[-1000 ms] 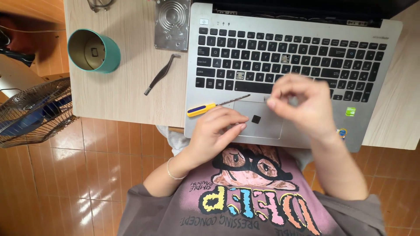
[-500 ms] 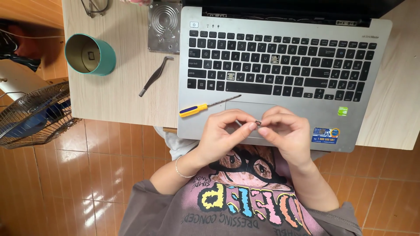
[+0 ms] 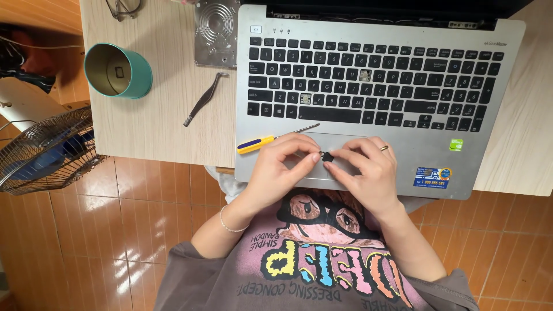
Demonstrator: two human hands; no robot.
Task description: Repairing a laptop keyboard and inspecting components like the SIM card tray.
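Observation:
A silver laptop with a black keyboard lies open on the wooden desk; two of its keys are off, showing bare sockets. My left hand and my right hand meet over the touchpad and pinch a small black keycap between their fingertips. A yellow-and-blue screwdriver rests on the laptop's palm rest just left of my left hand. My right hand wears a ring.
Metal tweezers lie on the desk left of the laptop. A teal tin can stands at the far left, a bare hard drive above the tweezers, glasses at the top edge. A wire fan sits beside the desk.
My right hand came down from the keyboard to the touchpad and joined my left hand. The keycap that lay on the touchpad is now pinched between both hands.

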